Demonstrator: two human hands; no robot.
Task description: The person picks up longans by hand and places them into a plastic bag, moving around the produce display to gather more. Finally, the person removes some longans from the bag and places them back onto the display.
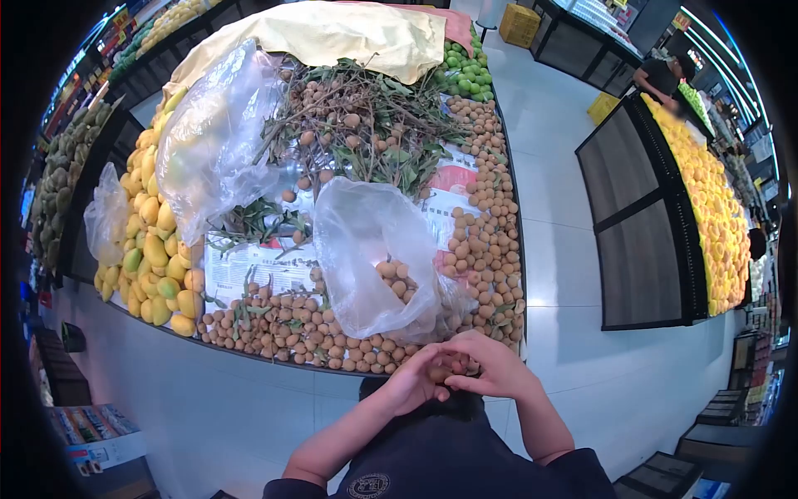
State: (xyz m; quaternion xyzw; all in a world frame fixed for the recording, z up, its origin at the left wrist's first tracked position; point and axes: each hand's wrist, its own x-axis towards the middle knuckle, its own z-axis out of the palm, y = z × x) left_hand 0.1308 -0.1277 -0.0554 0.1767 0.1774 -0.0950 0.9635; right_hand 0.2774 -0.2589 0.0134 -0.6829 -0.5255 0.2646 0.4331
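Close to my body, at the near edge of the display, my left hand (416, 381) and my right hand (490, 366) are cupped together. Round brown longans (438, 374) show between their curled fingers; which hand bears each one is hard to tell. Just beyond them stands an open clear plastic bag (357, 287) with several longans (396, 279) inside. Loose longans (332, 339) line the near and right edges of the display. Leafy longan branches (349, 125) are heaped in the middle, over printed paper (249, 268).
Yellow mangoes (158, 258) and a large plastic bag (212, 141) lie at the left. Limes (467, 71) and a cream cloth (332, 33) are at the far end. Another stand (640, 224) holds yellow fruit at the right, with a person (661, 76) behind it.
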